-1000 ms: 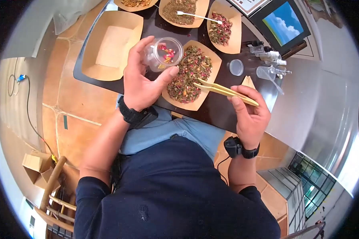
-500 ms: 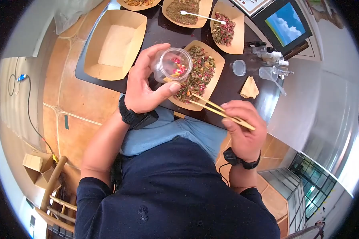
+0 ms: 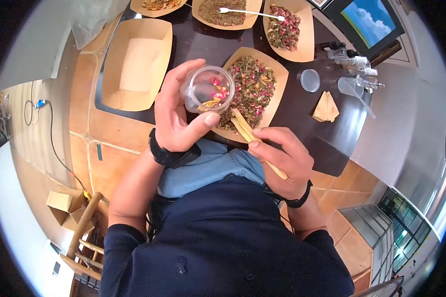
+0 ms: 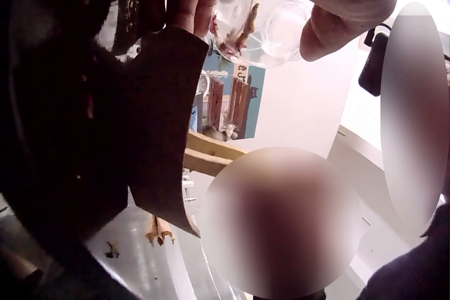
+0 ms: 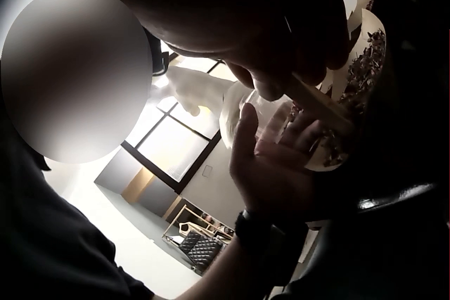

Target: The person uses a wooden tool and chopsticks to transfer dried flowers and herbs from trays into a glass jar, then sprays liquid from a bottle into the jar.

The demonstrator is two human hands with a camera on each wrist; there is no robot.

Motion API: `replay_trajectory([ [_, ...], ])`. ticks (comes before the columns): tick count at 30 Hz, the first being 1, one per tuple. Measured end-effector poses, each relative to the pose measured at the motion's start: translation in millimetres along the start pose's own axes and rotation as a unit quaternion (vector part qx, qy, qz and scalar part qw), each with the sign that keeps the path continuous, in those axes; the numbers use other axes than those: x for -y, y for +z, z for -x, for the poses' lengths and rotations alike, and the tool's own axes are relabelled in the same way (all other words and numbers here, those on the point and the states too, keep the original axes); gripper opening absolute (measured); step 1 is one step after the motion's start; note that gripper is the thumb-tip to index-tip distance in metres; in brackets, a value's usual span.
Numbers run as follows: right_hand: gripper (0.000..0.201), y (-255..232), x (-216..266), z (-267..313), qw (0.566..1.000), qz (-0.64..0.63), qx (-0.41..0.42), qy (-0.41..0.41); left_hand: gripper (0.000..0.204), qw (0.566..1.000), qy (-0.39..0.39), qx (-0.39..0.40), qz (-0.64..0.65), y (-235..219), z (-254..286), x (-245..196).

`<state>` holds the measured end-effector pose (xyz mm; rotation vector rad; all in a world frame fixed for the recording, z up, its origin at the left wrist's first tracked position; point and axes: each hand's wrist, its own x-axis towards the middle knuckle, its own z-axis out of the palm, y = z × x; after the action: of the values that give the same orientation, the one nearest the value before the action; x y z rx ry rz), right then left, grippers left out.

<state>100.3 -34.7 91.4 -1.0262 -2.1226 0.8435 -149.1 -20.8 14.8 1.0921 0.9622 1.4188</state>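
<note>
My left hand [image 3: 176,111] grips a small clear plastic jar [image 3: 211,90], its open mouth tilted up toward the head camera. Red petals and yellow pieces lie inside the jar, which also shows between fingers and thumb in the left wrist view. My right hand [image 3: 287,161] pinches wooden tongs [image 3: 250,131] between thumb and fingers. The tongs' tips are over the near edge of a paper tray [image 3: 281,81] of mixed dried flowers and herbs [image 3: 255,84], just right of the left thumb. In the left wrist view, the tongs [image 4: 211,152] are partly behind the tray's dark side.
At the left stands a paper tray [image 3: 139,59] with its bottom showing. Trays of dried petals [image 3: 285,29] and brown herbs [image 3: 218,14] stand at the back, a white spoon [image 3: 250,12] across the latter. To the right are a clear lid [image 3: 309,80], folded paper [image 3: 325,107] and several bottles [image 3: 354,64].
My right hand has moved left with the tongs, which now point more steeply toward the back. Their arms, spread half a second ago, are closer together. The left hand still holds the jar.
</note>
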Motion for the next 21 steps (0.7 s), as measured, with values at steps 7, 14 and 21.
replay_trajectory([
  [7, 0.033, -1, -16, 2, 0.997, 0.021, -0.069, -0.006, 0.094, 0.999, -0.028, -0.007, 0.018, 0, 2, 2],
  [14, 0.025, -13, -33, 2, 0.99, 0.035, -0.134, 0.016, 0.101, 0.999, -0.044, -0.024, -0.005, 1, 3, -1],
  [21, 0.025, -26, -45, 12, 0.97, -0.043, -0.212, 0.111, 0.11, 0.996, -0.067, -0.049, -0.015, 0, 5, -1],
])
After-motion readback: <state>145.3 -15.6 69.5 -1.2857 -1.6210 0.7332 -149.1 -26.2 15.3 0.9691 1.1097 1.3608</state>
